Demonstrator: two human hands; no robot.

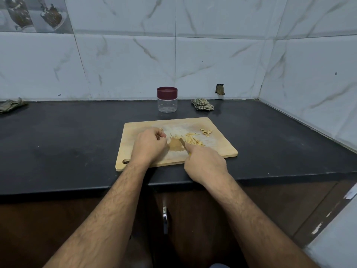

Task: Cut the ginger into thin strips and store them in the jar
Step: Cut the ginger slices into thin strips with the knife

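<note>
On the black countertop (67,136), a wooden cutting board (216,149) is lying with its hanging hole at the near left corner, and both bare hands are working over it. The right hand (204,163) is curling its fingers round the handle of a small knife (182,142), with the forefinger stretching forward along the top; the blade is pointing away and to the left, its tip sitting at the near edge of the pile of ginger strips (193,141). Those pale yellow strips are lying scattered across the middle of the board, just right of a darker damp patch in the wood. The left hand (149,146) is resting on the board to the left of the strips, its fingers bending inward; a small pale scrap is showing at the fingertips, but whether they are pinching it I cannot tell. Toward the far right corner of the board, a few ginger peelings (206,131) are sitting apart from the strips.

Beyond the board, a clear plastic jar (167,105) is standing upright near the tiled wall (222,60), wearing its maroon lid (167,92); nothing is showing inside it. Just to its right a crumpled checked cloth (202,104) is lying on the counter, and another crumpled rag (11,105) is lying at the far left edge. Below the counter, brown cabinet doors (286,206) are showing between and beside the forearms.
</note>
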